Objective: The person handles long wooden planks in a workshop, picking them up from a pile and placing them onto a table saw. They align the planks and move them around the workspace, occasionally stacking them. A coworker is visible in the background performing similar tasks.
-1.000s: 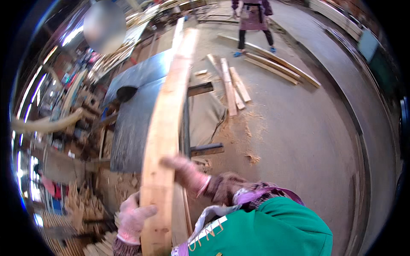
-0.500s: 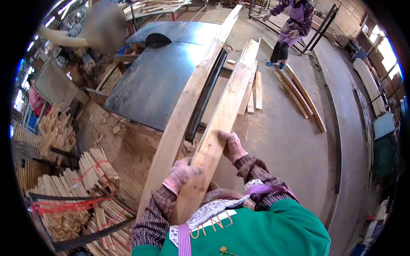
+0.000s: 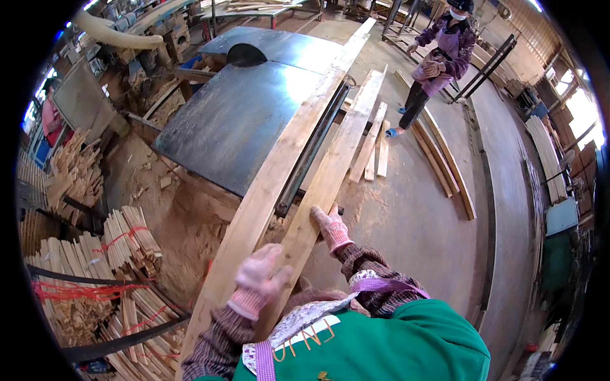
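Both gloved hands, left hand [image 3: 259, 279] and right hand [image 3: 330, 227], have fingers wrapped on the long plank [image 3: 330, 171]; I'd keep it flat along the saw table [image 3: 235, 120].

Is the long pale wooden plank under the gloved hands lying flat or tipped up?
Tipped up. The long pale wooden plank rises from both gloved hands, left hand and right hand, with the concrete floor visible beneath it.
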Action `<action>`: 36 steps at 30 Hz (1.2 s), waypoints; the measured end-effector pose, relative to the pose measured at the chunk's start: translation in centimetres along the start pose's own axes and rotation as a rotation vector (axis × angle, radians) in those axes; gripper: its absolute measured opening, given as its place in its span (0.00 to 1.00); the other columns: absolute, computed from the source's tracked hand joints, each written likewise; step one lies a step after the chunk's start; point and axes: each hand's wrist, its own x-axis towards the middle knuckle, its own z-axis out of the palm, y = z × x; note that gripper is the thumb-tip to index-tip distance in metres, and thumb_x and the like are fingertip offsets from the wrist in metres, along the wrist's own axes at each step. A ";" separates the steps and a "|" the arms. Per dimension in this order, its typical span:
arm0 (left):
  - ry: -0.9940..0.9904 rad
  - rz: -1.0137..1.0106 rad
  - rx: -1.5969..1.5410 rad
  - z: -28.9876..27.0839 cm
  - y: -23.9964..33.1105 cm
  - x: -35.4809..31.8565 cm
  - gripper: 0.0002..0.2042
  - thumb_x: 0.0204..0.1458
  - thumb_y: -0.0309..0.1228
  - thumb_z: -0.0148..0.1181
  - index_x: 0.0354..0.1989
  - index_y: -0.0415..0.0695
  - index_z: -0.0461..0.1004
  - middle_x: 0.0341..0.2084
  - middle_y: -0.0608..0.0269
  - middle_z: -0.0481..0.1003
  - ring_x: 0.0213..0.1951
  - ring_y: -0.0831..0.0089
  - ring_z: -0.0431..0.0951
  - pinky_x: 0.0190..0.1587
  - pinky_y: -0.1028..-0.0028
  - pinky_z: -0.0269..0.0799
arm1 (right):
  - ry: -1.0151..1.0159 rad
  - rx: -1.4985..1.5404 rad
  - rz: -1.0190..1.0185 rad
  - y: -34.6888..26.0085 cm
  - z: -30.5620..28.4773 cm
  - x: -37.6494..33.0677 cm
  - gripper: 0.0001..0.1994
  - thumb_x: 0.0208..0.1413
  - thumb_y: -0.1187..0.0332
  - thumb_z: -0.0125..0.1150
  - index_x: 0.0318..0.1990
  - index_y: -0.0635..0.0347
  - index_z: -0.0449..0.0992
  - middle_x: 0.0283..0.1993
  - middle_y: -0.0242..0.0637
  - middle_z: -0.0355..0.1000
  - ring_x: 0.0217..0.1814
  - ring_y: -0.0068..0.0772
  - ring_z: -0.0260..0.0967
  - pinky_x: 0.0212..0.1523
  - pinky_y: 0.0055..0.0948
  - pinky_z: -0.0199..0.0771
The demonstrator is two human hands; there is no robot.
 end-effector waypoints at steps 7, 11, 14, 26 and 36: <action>-0.108 -0.631 0.660 -5.0 -2.8 -12.2 0.60 0.37 0.66 0.76 0.78 0.45 0.60 0.77 0.47 0.58 0.75 0.50 0.59 0.77 0.51 0.51 | -0.041 -0.950 -0.387 -0.7 -3.4 1.5 0.29 0.64 0.50 0.70 0.63 0.62 0.73 0.48 0.47 0.78 0.44 0.41 0.77 0.45 0.37 0.79; -0.093 -0.874 0.641 -5.4 -3.4 -14.2 0.63 0.32 0.60 0.80 0.80 0.51 0.56 0.74 0.51 0.61 0.73 0.53 0.61 0.75 0.54 0.54 | -0.030 -0.633 -0.329 -6.0 -4.2 -0.5 0.25 0.62 0.55 0.74 0.60 0.61 0.79 0.43 0.42 0.80 0.40 0.31 0.78 0.41 0.32 0.81; -0.122 -0.955 0.558 -5.8 -3.7 -14.0 0.62 0.31 0.57 0.81 0.79 0.51 0.57 0.66 0.54 0.66 0.68 0.55 0.67 0.71 0.55 0.59 | -0.254 -0.554 -0.504 -10.7 -0.2 -3.0 0.42 0.55 0.53 0.78 0.73 0.58 0.65 0.65 0.48 0.70 0.64 0.42 0.68 0.63 0.41 0.68; -0.036 -0.933 0.517 -11.0 -10.8 -12.7 0.59 0.28 0.45 0.86 0.75 0.51 0.61 0.54 0.53 0.75 0.57 0.53 0.76 0.62 0.54 0.73 | -0.975 -1.358 -1.673 -13.7 23.7 1.0 0.44 0.52 0.47 0.66 0.79 0.45 0.61 0.74 0.42 0.65 0.74 0.48 0.64 0.80 0.64 0.46; 0.067 -0.878 0.541 -13.4 -17.1 -10.2 0.60 0.28 0.43 0.85 0.77 0.55 0.59 0.59 0.51 0.73 0.62 0.48 0.73 0.67 0.52 0.71 | -0.722 -1.274 -1.851 -13.6 29.7 4.8 0.49 0.44 0.41 0.74 0.75 0.44 0.63 0.57 0.35 0.71 0.60 0.41 0.70 0.68 0.58 0.60</action>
